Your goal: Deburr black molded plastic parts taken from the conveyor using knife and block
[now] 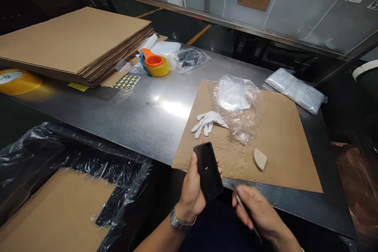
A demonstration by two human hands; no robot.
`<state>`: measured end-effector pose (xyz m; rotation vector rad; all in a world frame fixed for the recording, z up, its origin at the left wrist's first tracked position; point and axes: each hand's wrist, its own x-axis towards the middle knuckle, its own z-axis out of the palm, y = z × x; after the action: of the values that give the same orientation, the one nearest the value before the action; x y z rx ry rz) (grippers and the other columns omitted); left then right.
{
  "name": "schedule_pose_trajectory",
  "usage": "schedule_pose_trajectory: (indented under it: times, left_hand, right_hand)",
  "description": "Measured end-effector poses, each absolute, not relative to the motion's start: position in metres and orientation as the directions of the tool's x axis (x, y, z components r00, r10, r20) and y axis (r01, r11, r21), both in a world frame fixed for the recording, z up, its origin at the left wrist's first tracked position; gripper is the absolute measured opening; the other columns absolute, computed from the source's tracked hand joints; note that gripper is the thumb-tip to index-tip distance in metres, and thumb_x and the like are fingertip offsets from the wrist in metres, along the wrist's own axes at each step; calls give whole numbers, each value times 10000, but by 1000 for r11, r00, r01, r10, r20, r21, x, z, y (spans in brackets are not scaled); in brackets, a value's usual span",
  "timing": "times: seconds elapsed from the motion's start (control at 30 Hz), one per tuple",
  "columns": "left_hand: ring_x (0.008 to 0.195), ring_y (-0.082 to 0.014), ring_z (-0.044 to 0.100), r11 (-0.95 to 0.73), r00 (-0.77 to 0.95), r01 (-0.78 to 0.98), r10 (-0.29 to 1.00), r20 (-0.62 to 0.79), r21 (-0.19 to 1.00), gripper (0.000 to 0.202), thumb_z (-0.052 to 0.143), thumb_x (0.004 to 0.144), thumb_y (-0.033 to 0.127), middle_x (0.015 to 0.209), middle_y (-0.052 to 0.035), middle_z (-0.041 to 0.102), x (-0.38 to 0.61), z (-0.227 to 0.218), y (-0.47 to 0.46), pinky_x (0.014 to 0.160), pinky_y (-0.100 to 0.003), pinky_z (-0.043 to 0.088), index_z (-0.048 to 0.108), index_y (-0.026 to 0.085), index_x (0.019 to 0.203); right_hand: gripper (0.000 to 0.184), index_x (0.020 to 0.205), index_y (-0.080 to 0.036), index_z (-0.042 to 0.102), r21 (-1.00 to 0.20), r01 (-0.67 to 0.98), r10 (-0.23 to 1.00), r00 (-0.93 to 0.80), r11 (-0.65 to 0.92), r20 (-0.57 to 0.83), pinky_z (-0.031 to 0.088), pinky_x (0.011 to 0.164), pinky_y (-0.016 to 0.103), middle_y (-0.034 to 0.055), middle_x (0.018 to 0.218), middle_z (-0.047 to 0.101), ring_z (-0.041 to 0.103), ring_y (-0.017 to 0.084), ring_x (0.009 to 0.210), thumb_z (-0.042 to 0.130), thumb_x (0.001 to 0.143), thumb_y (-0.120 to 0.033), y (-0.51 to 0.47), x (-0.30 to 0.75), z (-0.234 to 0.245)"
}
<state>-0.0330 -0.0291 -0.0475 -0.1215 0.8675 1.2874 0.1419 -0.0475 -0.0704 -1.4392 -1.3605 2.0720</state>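
My left hand (193, 187), a metal watch at its wrist, is wrapped round a black hollow rectangular case (209, 171). The case is tilted, and its open side faces me. To the right and a little lower, my right hand (255, 206) grips a thin dark stick-like tool (244, 209); its exact kind does not show. Tool and case are apart. Beyond the hands, a white glove (209, 121) lies on a flat cardboard sheet (283, 138). A beige wedge-shaped block (260, 159) rests on the same sheet, beside a crumpled clear plastic bag (239, 102).
A cardboard stack (73, 43) covers the metal table's (136, 114) far left. Near it are an orange-and-yellow tape dispenser (155, 63), a sticker sheet (126, 82) and a bag of black parts (190, 59). A plastic-wrapped pack (295, 89) lies far right; a plastic-lined box (59, 208) stands lower left.
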Motion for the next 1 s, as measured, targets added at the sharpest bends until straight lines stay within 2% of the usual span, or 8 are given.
schedule_pose_trajectory:
  times: [0.07,0.13,0.33,0.47,0.53,0.6,0.8,1.0]
  left_hand:
    - [593,-151,611,408,147,-875,734,-663,259,439,394,871,479,732,-54,636,-35,-50,-27,582,-291,525,624,110,929]
    - [599,-168,619,475,254,-862,706,-661,176,465,367,885,452,719,-73,647,-35,-52,-26,595,-317,529,634,78,813]
    - [616,-198,643,653,520,-757,621,-586,21,559,289,895,471,691,-104,669,-31,-58,-29,621,-335,515,642,41,838]
    - [592,-196,645,720,612,-694,578,-540,-15,573,299,882,503,679,-104,683,-27,-63,-32,615,-326,505,644,45,855]
    - [583,-189,646,731,634,-682,568,-525,-34,560,309,883,490,680,-106,690,-24,-63,-33,604,-303,498,646,44,848]
    - [609,-187,653,722,648,-688,571,-504,-67,547,310,888,465,691,-113,695,-20,-61,-34,614,-281,491,649,43,810]
    - [751,-211,667,662,586,-748,629,-511,-43,398,379,887,359,744,-88,705,-11,-52,-38,751,-299,481,661,79,855]
    - [622,-192,665,772,700,-624,482,-527,-122,466,353,883,437,645,-79,684,-9,-46,-44,623,-277,506,657,84,881]
  right_hand:
    - [488,811,-165,555,-788,550,868,-208,-277,-450,338,424,192,-22,511,523,440,82,399,240,915,-522,-32,161,-77]
    - [422,847,-184,571,-595,792,973,-5,-137,-229,391,514,244,23,646,578,521,136,536,265,916,-466,-14,186,-88]
    - [317,1007,-123,621,-350,928,984,163,-129,70,362,770,473,168,945,534,468,324,921,429,832,-305,13,226,-112]
    - [256,1036,-184,626,-460,872,977,-85,167,195,382,799,423,113,949,533,463,270,934,500,843,-294,-10,196,-81]
    - [221,1062,-228,608,-606,666,898,-374,435,234,408,739,336,62,887,536,493,204,870,496,871,-228,-26,171,-58]
    - [226,1087,-248,592,-650,524,801,-552,550,233,395,709,315,38,854,540,494,180,831,514,877,-223,-38,147,-38]
    - [253,956,-215,620,-681,504,767,-627,531,134,352,696,336,29,813,571,476,185,791,603,808,-420,-45,120,-25]
    - [264,1066,-253,593,-641,534,738,-671,551,75,360,733,337,24,851,569,469,184,833,558,846,-395,-34,129,-29]
